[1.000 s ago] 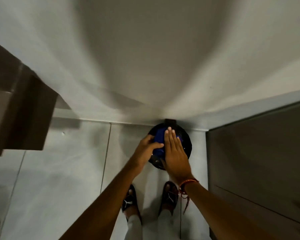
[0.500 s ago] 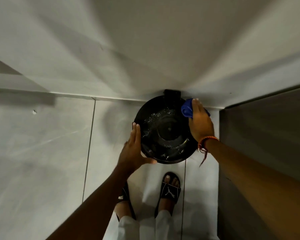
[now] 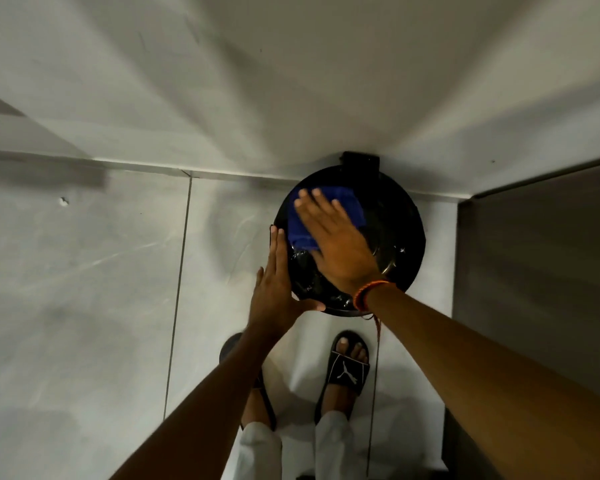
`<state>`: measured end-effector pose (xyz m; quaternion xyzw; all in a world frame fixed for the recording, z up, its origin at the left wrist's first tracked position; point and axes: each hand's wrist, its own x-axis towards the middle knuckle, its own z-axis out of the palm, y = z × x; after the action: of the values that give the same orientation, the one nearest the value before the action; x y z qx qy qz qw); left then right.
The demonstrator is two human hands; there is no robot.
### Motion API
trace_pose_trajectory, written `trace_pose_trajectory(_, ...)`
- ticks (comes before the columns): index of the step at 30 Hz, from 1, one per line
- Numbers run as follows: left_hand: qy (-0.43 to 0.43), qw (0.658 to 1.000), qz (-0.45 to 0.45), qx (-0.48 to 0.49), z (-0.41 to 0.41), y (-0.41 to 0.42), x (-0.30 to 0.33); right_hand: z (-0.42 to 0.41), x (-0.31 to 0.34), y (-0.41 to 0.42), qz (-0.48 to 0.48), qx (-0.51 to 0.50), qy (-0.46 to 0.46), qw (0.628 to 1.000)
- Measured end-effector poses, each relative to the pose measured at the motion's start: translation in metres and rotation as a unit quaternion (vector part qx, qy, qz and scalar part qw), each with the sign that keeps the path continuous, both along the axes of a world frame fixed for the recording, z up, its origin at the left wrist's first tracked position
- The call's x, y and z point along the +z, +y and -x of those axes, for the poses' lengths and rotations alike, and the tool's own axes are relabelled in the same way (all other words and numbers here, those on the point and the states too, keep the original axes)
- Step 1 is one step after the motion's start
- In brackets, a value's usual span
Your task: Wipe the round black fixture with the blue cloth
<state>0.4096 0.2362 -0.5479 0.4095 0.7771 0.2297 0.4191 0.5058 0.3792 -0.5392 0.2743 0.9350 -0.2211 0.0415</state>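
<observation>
The round black fixture (image 3: 392, 237) juts from the wall, bare floor (image 3: 84, 289) left of the hands. The left hand (image 3: 278, 289), fingers straight and together, cups its left rim. The right hand (image 3: 336, 240), spread flat, presses the blue cloth (image 3: 347, 199) onto its upper-left face.

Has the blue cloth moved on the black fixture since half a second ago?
Yes. The blue cloth went from the round black fixture's upper right rim to its upper left face, under the right hand.
</observation>
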Motion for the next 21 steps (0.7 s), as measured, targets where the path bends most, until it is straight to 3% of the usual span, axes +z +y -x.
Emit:
trace_pose_trajectory(8,0.02,1.0,0.002,0.001,0.001,-0.005,0.001,-0.064,0.002,-0.024,-0.022,0.139,-0.008,0.99)
trace_pose_trajectory(11,0.017,1.0,0.021,0.008,0.001,-0.004,0.003,-0.076,0.01,-0.007,-0.014,0.035,0.016,0.999)
trace_pose_trajectory(14,0.017,0.999,0.03,0.01,0.0,-0.003,0.002,-0.038,0.014,0.011,-0.023,-0.14,0.001,0.99)
trace_pose_trajectory(16,0.019,0.999,0.029,0.012,0.0,-0.004,0.0,-0.009,0.014,0.02,-0.008,-0.19,-0.015,0.982)
trace_pose_trajectory(18,0.019,0.999,0.028,0.013,0.0,-0.004,-0.001,0.004,0.01,0.015,-0.01,-0.124,-0.024,0.992)
trace_pose_trajectory(21,0.017,0.999,0.028,0.006,0.0,-0.005,-0.002,-0.012,0.0,-0.021,-0.04,0.072,-0.031,0.996)
